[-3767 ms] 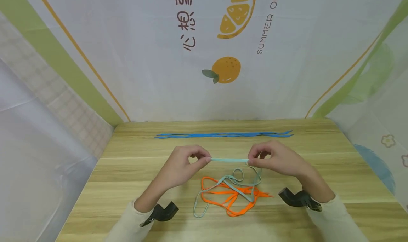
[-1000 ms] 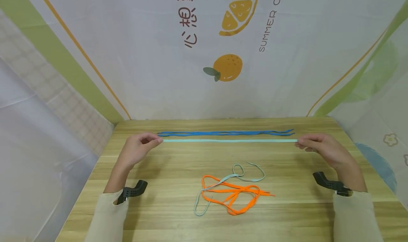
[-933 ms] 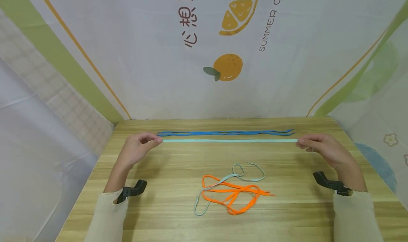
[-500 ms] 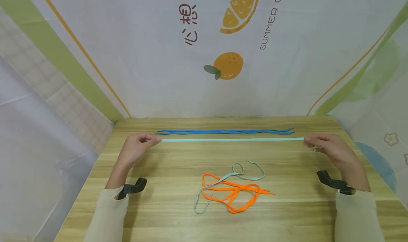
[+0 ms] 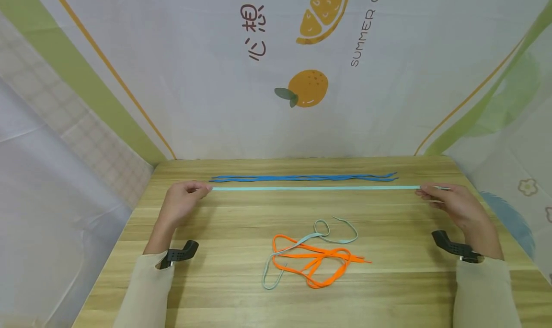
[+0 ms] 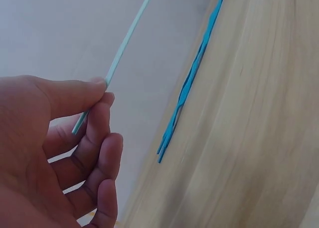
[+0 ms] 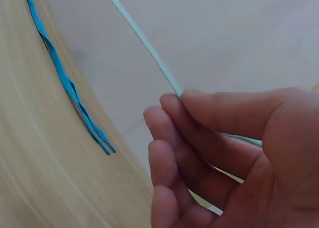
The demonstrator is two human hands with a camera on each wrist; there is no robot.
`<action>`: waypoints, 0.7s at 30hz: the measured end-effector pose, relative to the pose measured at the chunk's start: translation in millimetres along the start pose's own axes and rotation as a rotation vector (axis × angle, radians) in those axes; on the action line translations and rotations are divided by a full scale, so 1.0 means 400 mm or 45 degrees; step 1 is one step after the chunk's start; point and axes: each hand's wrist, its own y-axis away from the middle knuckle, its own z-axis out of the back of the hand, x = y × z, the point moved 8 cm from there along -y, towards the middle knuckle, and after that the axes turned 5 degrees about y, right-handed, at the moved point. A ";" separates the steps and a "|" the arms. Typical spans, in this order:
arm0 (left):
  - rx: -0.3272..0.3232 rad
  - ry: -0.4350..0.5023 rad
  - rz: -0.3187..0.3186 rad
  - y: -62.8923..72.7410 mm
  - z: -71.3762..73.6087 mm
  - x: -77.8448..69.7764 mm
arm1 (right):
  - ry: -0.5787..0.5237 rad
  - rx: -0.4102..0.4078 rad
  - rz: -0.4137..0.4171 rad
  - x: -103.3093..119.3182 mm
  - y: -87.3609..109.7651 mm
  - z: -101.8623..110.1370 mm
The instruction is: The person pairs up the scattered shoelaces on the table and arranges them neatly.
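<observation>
A flat mint-green shoelace is stretched straight between the two hands, above the table. My left hand pinches it between thumb and index finger, and a short tip sticks out past the fingers in the left wrist view. With thumb and index finger my right hand pinches the other side; more of the lace runs behind the thumb in the right wrist view. Just beyond it, blue shoelaces lie side by side along the back of the table.
Nearer the body, a tangled orange shoelace lies on the wooden table. Another pale green shoelace loops loosely over it. Printed white curtains hang behind the table and at both sides.
The hands have moved far apart and toward the back, drawing the mint lace out straight. In the last second my right hand shifted farther right, my left slightly left, and the stretched length grew.
</observation>
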 end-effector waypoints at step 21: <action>-0.132 -0.235 0.049 -0.016 -0.005 0.055 | 0.800 -0.368 -0.192 -0.032 -0.002 0.029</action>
